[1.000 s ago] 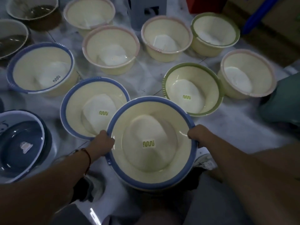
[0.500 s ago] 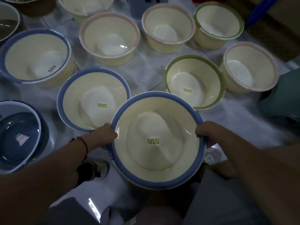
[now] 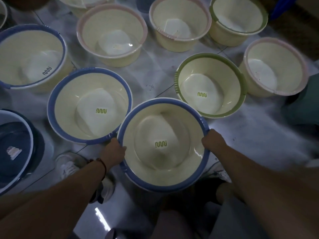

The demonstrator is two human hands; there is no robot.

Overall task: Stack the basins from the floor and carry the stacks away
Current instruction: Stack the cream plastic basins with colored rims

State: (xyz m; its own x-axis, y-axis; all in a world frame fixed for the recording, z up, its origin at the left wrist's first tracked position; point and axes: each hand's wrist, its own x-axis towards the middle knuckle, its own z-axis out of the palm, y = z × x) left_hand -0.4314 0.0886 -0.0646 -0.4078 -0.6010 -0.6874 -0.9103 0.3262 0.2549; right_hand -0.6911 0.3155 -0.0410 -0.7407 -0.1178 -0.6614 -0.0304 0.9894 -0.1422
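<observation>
The left hand (image 3: 114, 151) and right hand (image 3: 213, 141) each grip one side of the blue-rimmed basin (image 3: 164, 145), held above the floor (image 3: 155, 73). It looks light, stiff and a bit slippery, so the rim is the best place to hold.

Both hands grip one blue-rimmed basin (image 3: 164, 144) by opposite sides of its rim: the left hand (image 3: 113, 153) at the left edge, the right hand (image 3: 213, 141) at the right edge. A red cord bracelet (image 3: 101, 163) circles the left wrist. Just beyond the left hand sits a second blue-rimmed basin (image 3: 89, 106), its rim overlapped by the held one. Beyond the right hand stands a green-rimmed basin (image 3: 209, 86). Farther off, past both hands, pink-rimmed basins (image 3: 112, 35) stand on the pale floor (image 3: 155, 73). A shoe (image 3: 69, 167) shows under the left forearm.
</observation>
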